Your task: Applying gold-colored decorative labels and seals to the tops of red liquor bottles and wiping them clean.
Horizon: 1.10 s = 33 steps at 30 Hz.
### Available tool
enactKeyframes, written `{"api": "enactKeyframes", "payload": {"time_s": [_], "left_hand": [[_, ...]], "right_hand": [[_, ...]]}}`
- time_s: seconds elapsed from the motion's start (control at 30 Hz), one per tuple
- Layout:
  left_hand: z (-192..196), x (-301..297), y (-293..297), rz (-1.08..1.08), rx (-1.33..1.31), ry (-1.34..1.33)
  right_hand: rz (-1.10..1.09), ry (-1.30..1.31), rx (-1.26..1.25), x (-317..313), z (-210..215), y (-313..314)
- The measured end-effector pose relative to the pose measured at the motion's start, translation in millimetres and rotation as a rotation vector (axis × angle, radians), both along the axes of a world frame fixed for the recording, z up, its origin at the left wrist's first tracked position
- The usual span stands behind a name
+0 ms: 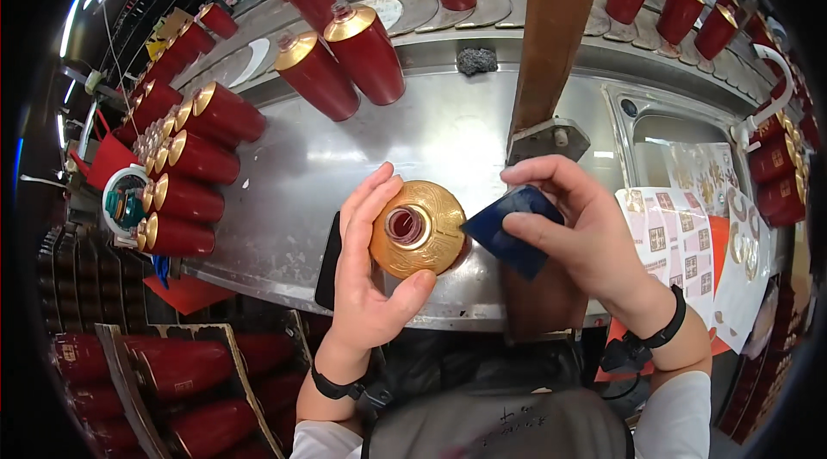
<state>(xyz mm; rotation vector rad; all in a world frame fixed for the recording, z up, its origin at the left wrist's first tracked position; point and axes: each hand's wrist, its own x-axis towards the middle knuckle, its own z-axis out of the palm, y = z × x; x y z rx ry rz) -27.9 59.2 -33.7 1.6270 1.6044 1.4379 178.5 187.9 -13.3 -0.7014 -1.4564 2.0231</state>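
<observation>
A dark red bottle with an embossed gold shoulder [437, 216] stands in front of me, seen from above, its open neck facing up. My left hand [370, 261] grips it from the left, thumb on the near side and fingers along the far left. Between the thumb and fingers of my right hand [586, 231] is a thin dark blue square sheet [515, 231]. One corner of that sheet points left and reaches the right edge of the gold shoulder. Whether the corner presses on it, I cannot tell. The bottle's red body is mostly hidden beneath the shoulder.
Two red bottles [366, 54] stand at the metal table's [284, 175] back, before a curved conveyor [491, 7]. More bottles lie stacked at left [194, 196]. A brown post [556, 37] rises right of centre. Printed sticker sheets [668, 235] lie at right; a dark scouring pad [476, 61] sits behind.
</observation>
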Motion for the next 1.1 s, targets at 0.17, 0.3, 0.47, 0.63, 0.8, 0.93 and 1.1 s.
{"api": "enactKeyframes", "payload": {"time_s": [0.17, 0.3, 0.47, 0.63, 0.8, 0.93, 1.1], "left_hand": [[-1, 10, 3, 0.077, -0.020, -0.032], [-4, 12, 3, 0.095, -0.019, -0.076], [0, 10, 1, 0.094, -0.020, -0.113], [11, 7, 6, 0.075, -0.061, -0.070], [20, 7, 12, 0.039, -0.081, -0.043], [24, 7, 16, 0.024, -0.107, -0.082], [22, 7, 18, 0.021, -0.115, -0.109]], "right_hand": [[-0.027, 0.032, 0.004, 5, -6, -6], [0.047, 0.006, 0.075, 7, -7, -11], [0.058, 0.009, 0.078, 0, -4, -8], [0.083, -0.032, 0.171, -9, 0, 0], [0.163, 0.046, 0.129, -20, 2, 9], [0.266, 0.116, 0.087, -26, -1, 17], [0.339, 0.170, 0.007, -28, -11, 23]]}}
